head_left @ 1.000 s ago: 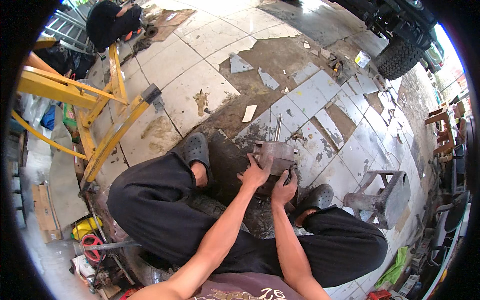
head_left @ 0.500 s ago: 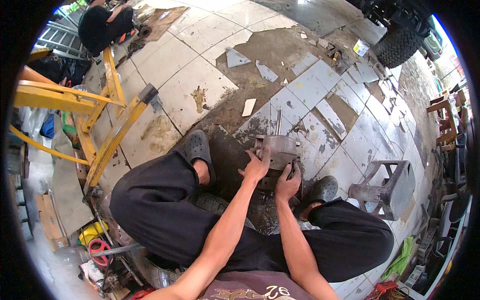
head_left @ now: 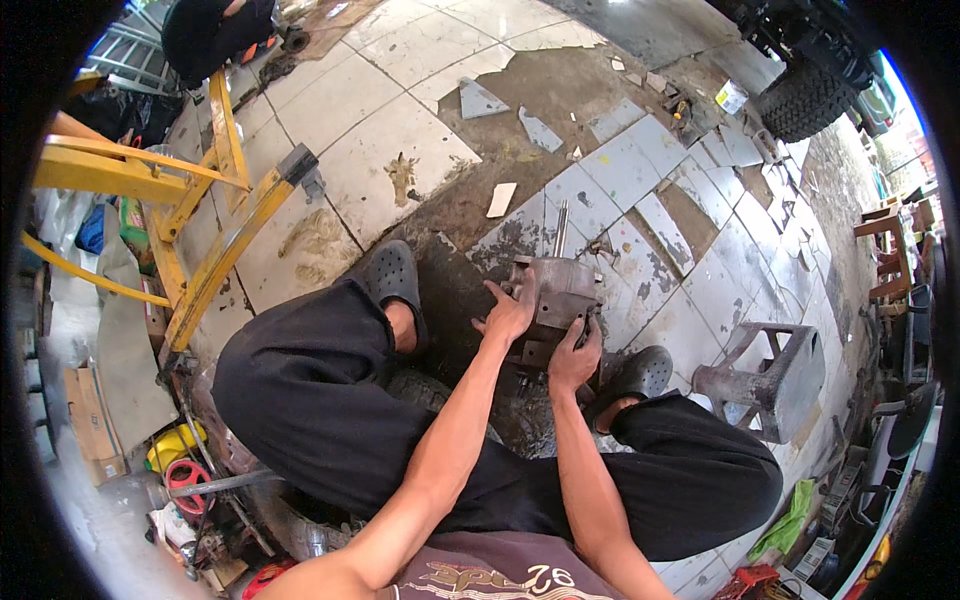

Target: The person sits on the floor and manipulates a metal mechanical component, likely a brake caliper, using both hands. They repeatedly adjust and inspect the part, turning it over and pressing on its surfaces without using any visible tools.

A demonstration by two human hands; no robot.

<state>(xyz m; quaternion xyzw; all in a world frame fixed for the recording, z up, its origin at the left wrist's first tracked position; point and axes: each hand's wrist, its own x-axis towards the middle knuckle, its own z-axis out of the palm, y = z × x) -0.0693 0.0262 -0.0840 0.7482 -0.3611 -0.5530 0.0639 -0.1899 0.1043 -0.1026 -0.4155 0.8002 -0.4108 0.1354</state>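
A grey-brown metal gearbox housing (head_left: 565, 285) stands on the floor between my feet, with a bright steel shaft (head_left: 562, 228) rising from its far side. My left hand (head_left: 511, 312) grips its left side, the thumb and fingers spread over the edge. Lower on the near right side, my right hand (head_left: 574, 356) has its fingers curled on the casing. Both palms hide part of the metal. A darker lower part of the unit shows between my wrists, its underside lost in shadow.
A yellow steel frame (head_left: 225, 255) stands at the left, near another person (head_left: 205, 40). To the right is a grey plastic stool (head_left: 770, 380). Broken tiles (head_left: 540, 130) lie ahead, and a large tyre (head_left: 805, 100) sits at the far right.
The view has shifted slightly. Both hands keep their places on the gearbox housing, with only small changes in the fingers.
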